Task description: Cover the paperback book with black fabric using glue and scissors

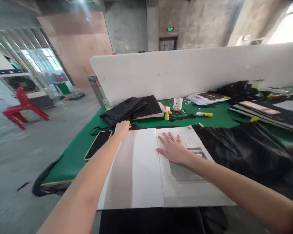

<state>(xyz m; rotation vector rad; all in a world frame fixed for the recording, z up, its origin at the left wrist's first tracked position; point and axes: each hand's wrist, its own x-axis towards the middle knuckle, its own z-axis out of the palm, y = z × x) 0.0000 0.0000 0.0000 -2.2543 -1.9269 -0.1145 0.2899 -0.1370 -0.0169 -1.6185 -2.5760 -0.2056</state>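
A large open book (141, 169) lies on the green table (73, 156) in front of me. My right hand (173, 149) lies flat and open on its right page, fingers stretched out over a printed grid and a grey picture. My left hand (122, 128) reaches to the book's far left corner, fingers curled over the edge beside a black folded cloth (122, 112). A phone (98, 144) with a dark screen and tan case lies just left of that hand.
A closed black notebook (150, 109), a small glue bottle (167, 113), a plastic cup (177, 104) and a yellow glue stick (204, 114) stand behind the book. Black plastic sheeting (239, 146) and stacked magazines (266, 112) fill the right. A white partition (185, 71) backs the table; red chair (21, 109) far left.
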